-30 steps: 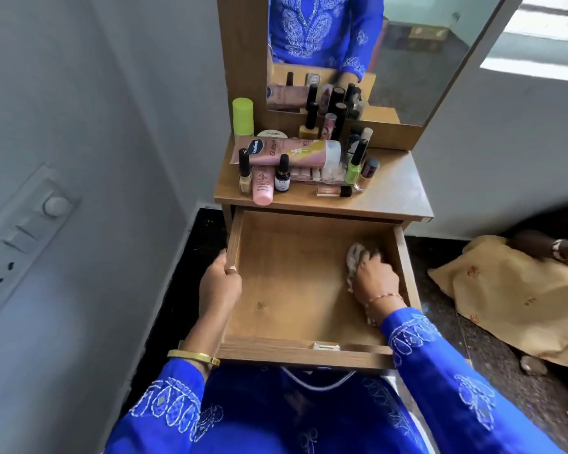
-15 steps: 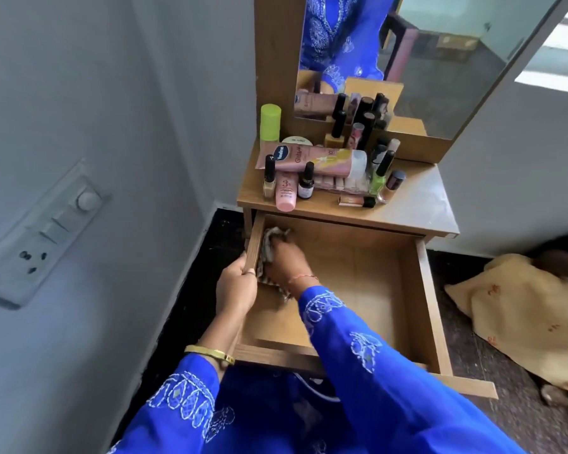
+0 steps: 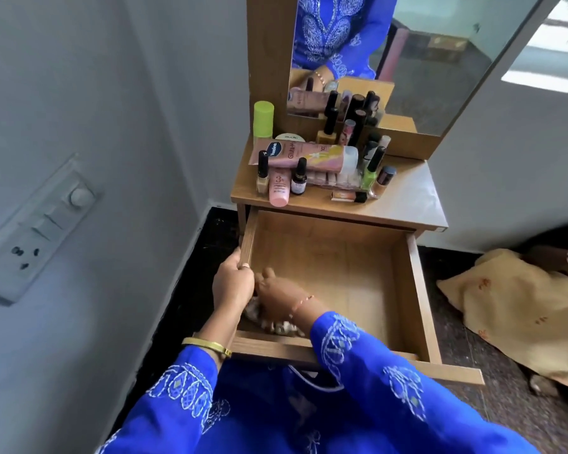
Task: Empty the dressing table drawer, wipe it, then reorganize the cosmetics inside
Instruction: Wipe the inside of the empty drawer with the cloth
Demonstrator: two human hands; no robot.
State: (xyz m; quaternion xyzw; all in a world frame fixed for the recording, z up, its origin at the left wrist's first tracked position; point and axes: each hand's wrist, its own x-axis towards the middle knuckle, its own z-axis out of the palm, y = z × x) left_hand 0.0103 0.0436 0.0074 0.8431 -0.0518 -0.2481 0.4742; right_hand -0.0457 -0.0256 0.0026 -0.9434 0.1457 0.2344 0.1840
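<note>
While the left hand (image 3: 233, 283) curls tight around the left wall of the open drawer (image 3: 417, 290), the right hand (image 3: 277, 294) presses down flat on a crumpled cloth (image 3: 281, 326) in the near left corner — its fingers are bent over the cloth, holding it. Both sleeves are blue with white stitching. Apart from the cloth, the drawer's wooden floor is bare. Higher in the frame, on the table top (image 3: 407, 204), the cosmetics (image 3: 312, 165) stand and lie packed together — tubes, small bottles, a green-capped can — just below the mirror (image 3: 440, 60).
</note>
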